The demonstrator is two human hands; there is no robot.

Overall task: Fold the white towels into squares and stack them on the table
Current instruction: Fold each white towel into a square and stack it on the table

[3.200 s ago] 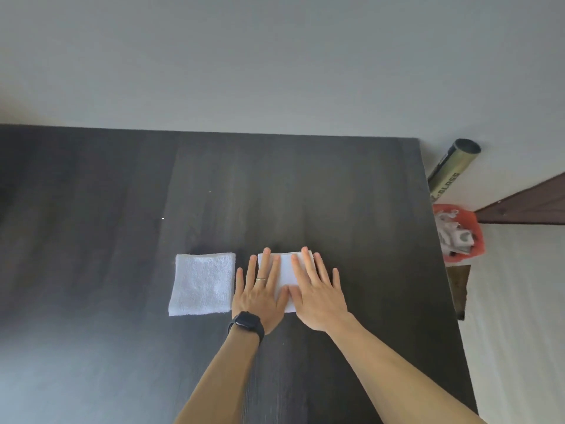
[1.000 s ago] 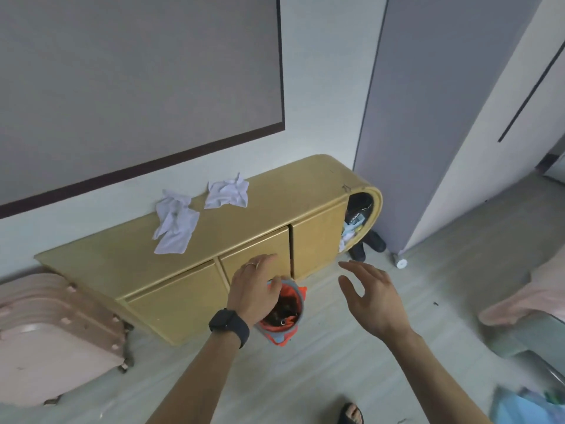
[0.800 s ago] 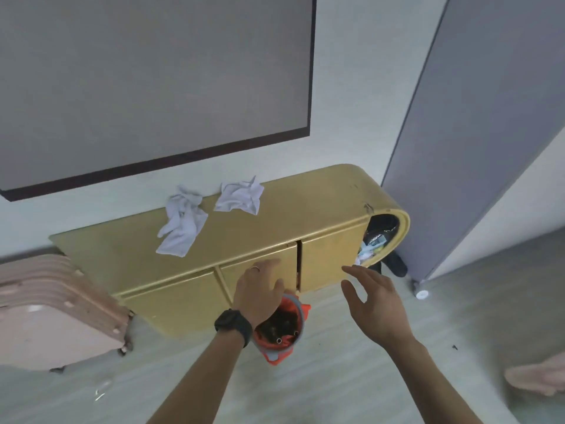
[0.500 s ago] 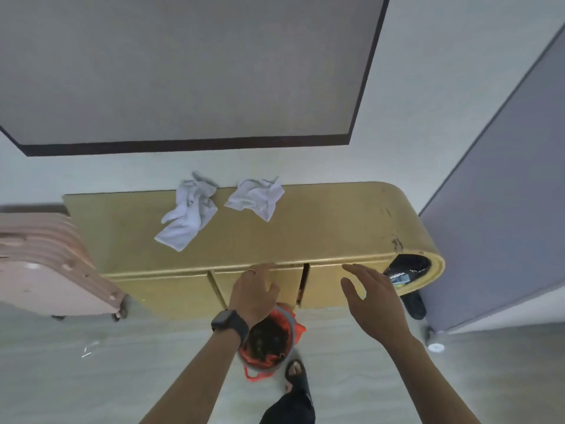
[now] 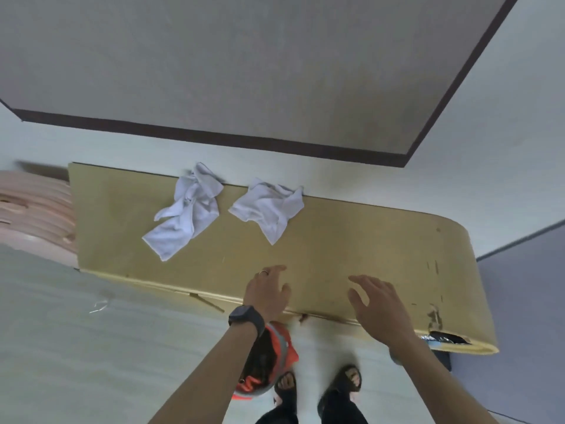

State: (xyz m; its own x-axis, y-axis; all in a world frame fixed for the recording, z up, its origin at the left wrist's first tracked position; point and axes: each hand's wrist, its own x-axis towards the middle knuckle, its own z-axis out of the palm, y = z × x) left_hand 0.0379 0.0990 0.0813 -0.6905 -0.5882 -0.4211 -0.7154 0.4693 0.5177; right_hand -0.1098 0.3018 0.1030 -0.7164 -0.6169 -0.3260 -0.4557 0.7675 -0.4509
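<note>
On the cabinet point(image 5: 351, 255) top, two white towels lie crumpled and unfolded, side by side near the wall edge. Left towel point(image 5: 186, 212) is twisted lengthwise; right towel point(image 5: 269, 209) is bunched. Left hand point(image 5: 267, 293) and right hand point(image 5: 377, 304) hover over the front edge, fingers relaxed, holding nothing.

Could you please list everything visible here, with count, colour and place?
crumpled white cloth towels: 2, white, cabinet top, left towel, right towel
long yellow wooden cabinet: 1, yellow, against the wall
grey wall panel, dark brown border: 1, grey, above the cabinet
pink ribbed object: 1, pink, at cabinet's left end
orange round container: 1, orange and grey, floor under left forearm
black wristwatch: 1, black, left wrist
dark sandals: 2, dark, on the feet
left hand: 1, empty, over cabinet's front edge
right hand: 1, empty, over cabinet's front edge
</note>
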